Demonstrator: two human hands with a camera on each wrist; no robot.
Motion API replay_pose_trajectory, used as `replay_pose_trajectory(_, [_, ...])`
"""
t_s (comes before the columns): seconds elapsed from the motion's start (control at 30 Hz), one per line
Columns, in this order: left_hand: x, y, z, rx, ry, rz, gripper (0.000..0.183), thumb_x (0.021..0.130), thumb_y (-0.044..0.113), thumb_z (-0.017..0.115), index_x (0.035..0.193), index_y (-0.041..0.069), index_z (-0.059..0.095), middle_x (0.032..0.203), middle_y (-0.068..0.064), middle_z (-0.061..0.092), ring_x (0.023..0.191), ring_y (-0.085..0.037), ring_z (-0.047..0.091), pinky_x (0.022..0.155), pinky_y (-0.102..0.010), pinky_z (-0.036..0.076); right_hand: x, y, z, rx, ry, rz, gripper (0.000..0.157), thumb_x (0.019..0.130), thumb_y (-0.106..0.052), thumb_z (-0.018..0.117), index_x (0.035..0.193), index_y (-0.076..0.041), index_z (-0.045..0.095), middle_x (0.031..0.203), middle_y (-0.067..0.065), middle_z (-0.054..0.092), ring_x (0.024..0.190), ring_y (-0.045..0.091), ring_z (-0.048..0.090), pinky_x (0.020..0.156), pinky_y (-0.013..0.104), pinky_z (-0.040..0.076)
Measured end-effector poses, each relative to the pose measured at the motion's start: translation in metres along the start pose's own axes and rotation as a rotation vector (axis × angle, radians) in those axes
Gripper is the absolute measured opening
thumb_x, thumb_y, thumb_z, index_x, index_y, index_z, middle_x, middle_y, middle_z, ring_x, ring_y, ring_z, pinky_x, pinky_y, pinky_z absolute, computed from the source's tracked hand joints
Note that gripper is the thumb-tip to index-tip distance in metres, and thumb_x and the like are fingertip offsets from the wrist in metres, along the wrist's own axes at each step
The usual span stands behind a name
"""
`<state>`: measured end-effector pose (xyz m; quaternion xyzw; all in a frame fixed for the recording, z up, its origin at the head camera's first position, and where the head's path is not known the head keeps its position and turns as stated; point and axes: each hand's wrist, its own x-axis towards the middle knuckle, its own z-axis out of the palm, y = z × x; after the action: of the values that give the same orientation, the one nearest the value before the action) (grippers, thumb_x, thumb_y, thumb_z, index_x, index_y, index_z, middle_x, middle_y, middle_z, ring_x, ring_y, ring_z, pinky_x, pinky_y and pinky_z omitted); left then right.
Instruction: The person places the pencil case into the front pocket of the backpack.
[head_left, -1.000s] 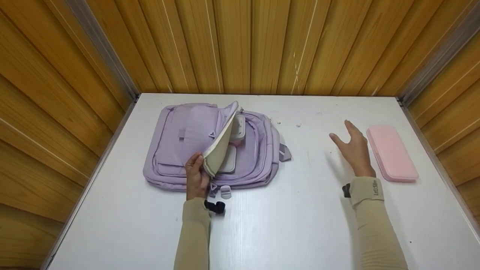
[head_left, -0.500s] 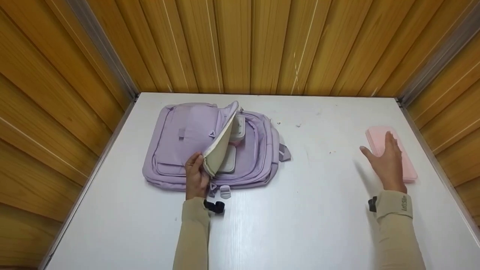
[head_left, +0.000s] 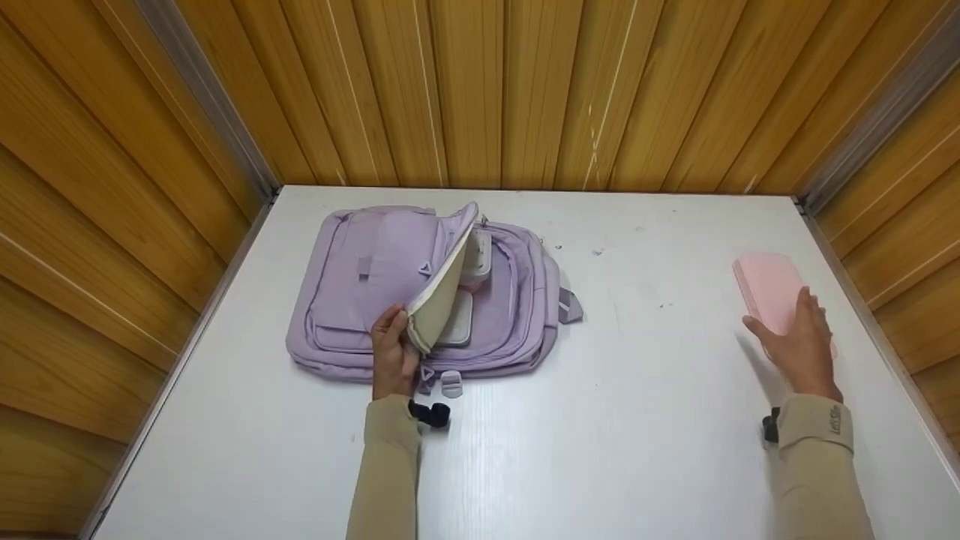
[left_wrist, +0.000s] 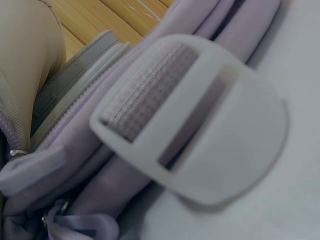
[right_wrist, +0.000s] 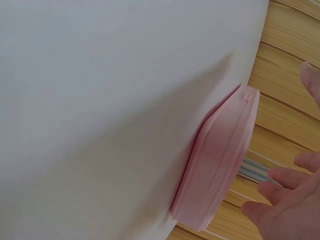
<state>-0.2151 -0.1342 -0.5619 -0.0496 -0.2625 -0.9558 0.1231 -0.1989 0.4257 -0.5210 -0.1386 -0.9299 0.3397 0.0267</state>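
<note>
A lilac backpack (head_left: pixel 352 300) lies on the table at left centre in the head view. My left hand (head_left: pixel 394 356) pinches the edge of its unzipped front flap (head_left: pixel 439 304), holding it raised. Inside the pocket sit two lidded containers, one pinkish with a pale lid (head_left: pixel 478 256) and one grey-lidded (head_left: pixel 458 322), both partly hidden by the flap. At the right, my right hand (head_left: pixel 804 349) hovers over the near end of a pink case (head_left: pixel 769 281), thumb and fingers spread. The right wrist view shows a gap between the fingers and the closed pink case (right_wrist: pixel 217 162).
A pale strap buckle (left_wrist: pixel 225 145) hangs beside the backpack, large in the left wrist view. Another strap end (head_left: pixel 570 306) sticks out on the bag's right. White tabletop (head_left: pixel 622 420) lies between bag and case. Wood-patterned walls (head_left: pixel 540 90) enclose the back and sides.
My right hand has moved right and nearer to me, from beside the pink case to over its near end. The left hand keeps the flap raised in the same place.
</note>
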Motion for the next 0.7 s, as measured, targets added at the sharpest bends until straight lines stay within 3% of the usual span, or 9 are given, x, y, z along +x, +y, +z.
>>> replay_pose_trajectory(0.3, [-0.001,0.001,0.001,0.004,-0.003,-0.003,0.009,0.082,0.002,0.072,0.084,0.010,0.075,0.080,0.002,0.070,0.075,-0.008,0.066,0.072,-0.019,0.055,-0.003,0.017,-0.004,-0.027,-0.053,0.049,0.112,0.087,-0.057,0.059,0.149,-0.005,-0.019,0.152,0.028,-0.023,0.137,0.055,-0.018,0.105,0.074,0.000])
replay_pose_trajectory(0.5, [-0.002,0.001,0.002,0.005,0.032,-0.007,0.013,0.072,0.007,0.081,0.082,0.010,0.074,0.079,0.001,0.069,0.074,-0.009,0.065,0.071,-0.019,0.054,-0.008,0.022,-0.008,-0.066,-0.079,0.062,0.112,0.087,-0.058,0.059,0.148,-0.002,-0.016,0.150,0.032,-0.024,0.135,0.058,-0.020,0.102,0.077,0.001])
replay_pose_trajectory(0.7, [0.000,0.001,0.001,-0.005,0.028,-0.012,0.015,0.071,0.007,0.082,0.083,0.010,0.075,0.079,0.001,0.069,0.074,-0.009,0.065,0.070,-0.019,0.055,-0.010,0.026,-0.012,-0.042,-0.127,0.115,0.115,0.087,-0.058,0.059,0.146,0.000,-0.021,0.147,0.033,-0.030,0.135,0.058,-0.021,0.102,0.077,0.005])
